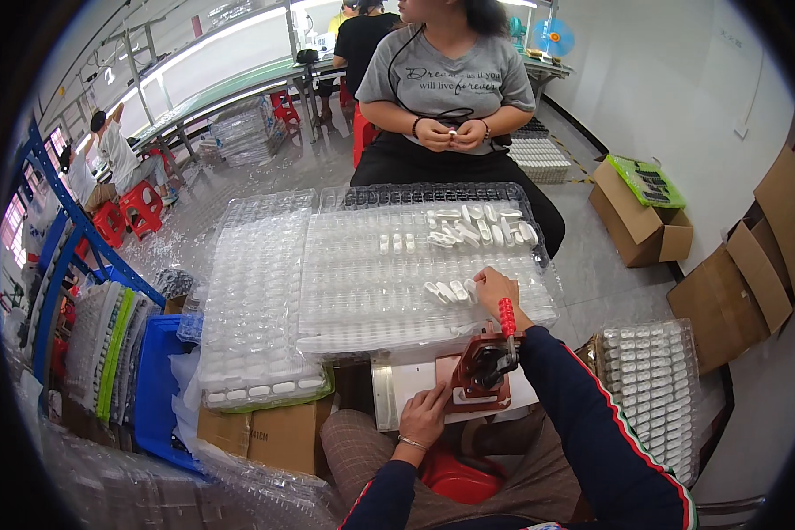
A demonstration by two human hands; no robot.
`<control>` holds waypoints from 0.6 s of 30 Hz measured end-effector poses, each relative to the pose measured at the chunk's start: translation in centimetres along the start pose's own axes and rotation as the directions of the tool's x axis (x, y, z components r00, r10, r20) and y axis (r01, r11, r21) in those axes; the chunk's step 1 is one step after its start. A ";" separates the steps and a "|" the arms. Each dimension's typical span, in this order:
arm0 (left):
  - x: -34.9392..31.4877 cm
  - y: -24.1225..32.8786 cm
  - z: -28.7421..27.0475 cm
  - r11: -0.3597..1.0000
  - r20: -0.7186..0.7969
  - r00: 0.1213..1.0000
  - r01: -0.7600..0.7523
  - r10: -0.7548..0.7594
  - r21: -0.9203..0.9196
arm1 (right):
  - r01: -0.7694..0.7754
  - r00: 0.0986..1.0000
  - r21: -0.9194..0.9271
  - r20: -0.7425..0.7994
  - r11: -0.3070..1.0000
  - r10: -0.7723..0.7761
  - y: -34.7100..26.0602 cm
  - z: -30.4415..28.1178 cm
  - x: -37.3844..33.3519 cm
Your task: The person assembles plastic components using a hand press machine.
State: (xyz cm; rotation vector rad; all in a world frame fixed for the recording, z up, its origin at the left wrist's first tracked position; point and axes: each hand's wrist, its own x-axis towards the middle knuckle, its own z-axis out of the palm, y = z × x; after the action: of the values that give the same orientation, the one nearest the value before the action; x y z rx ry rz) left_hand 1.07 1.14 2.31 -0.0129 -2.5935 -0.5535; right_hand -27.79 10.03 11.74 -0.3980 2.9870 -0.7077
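Note:
My right hand (498, 290) reaches over the stacked clear trays, its fingers closed at the end of a short row of small white oval plastic pieces (450, 292). The fingertips seem to pinch the rightmost piece. Below, a dark red hand press (484, 371) with a red lever grip (507, 316) stands on a white board (406, 378). My left hand (424, 415) lies beside the press base, fingers stretched out and touching its left edge. What is under those fingertips is hidden. More white pieces (486, 231) lie in a loose heap farther back on the trays.
Clear blister trays (261, 283) are stacked at the left, above a cardboard box (261, 435) and beside a blue bin (161, 389). Filled trays (649, 380) stand at the right. Opposite sits a person (455, 79) holding a small white piece. Open cartons (636, 221) line the right wall.

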 end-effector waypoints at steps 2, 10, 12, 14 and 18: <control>0.0 0.0 -0.1 1.000 0.001 1.000 0.005 -0.005 -0.007 | 0.056 0.998 0.074 0.021 0.996 -0.058 0.3 -0.4 -0.5; 0.1 0.1 0.1 1.000 -0.007 1.000 -0.006 0.006 -0.018 | 0.201 0.974 0.193 0.069 0.960 -0.217 3.2 -1.3 -0.6; -0.4 -0.2 0.1 1.000 0.001 1.000 0.013 -0.013 -0.002 | 0.234 0.964 0.106 0.107 0.966 -0.245 2.8 -1.9 -1.2; -0.4 0.0 0.0 1.000 0.002 1.000 0.012 -0.012 -0.008 | 0.266 0.959 0.071 0.080 0.961 -0.271 3.7 -2.4 -1.6; 0.2 0.6 0.4 0.999 -0.004 1.000 0.000 0.000 -0.035 | 0.203 0.979 0.235 -0.064 0.951 -0.194 8.3 -2.7 -2.2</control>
State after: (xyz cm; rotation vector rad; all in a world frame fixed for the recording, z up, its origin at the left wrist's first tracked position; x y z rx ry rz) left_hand 0.75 1.80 2.34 -0.0234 -2.5794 -0.5989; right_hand -27.92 18.92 10.45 -0.6821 2.8740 -1.0935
